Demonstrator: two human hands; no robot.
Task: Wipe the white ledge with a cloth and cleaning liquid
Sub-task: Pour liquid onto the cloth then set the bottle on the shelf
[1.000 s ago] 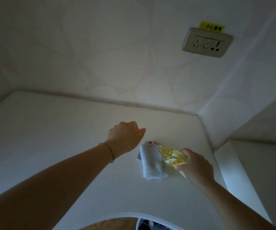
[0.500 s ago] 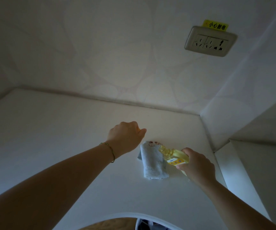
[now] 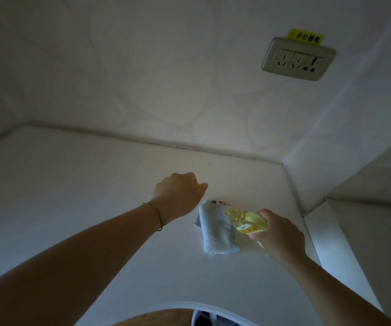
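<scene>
Gripping a tilted yellow bottle point(image 3: 248, 220) over the folded cloth point(image 3: 215, 231) on the white ledge point(image 3: 72, 184) is the right hand point(image 3: 280, 234); left hand point(image 3: 178, 194) curled into a fist just beside.

Beyond the left hand point(image 3: 178, 194) rises a wall point(image 3: 142, 78) papered in pale cream with faint rounded shapes. The light is dim, a little brighter just past the knuckles. High above the right hand point(image 3: 279, 234) sits a beige double socket plate point(image 3: 298, 58), with a yellow label point(image 3: 306, 36) touching its top edge. A side wall point(image 3: 354, 149) forms a corner beyond that hand. Below the forearms a strip of wooden floor point(image 3: 161, 317) shows.
</scene>
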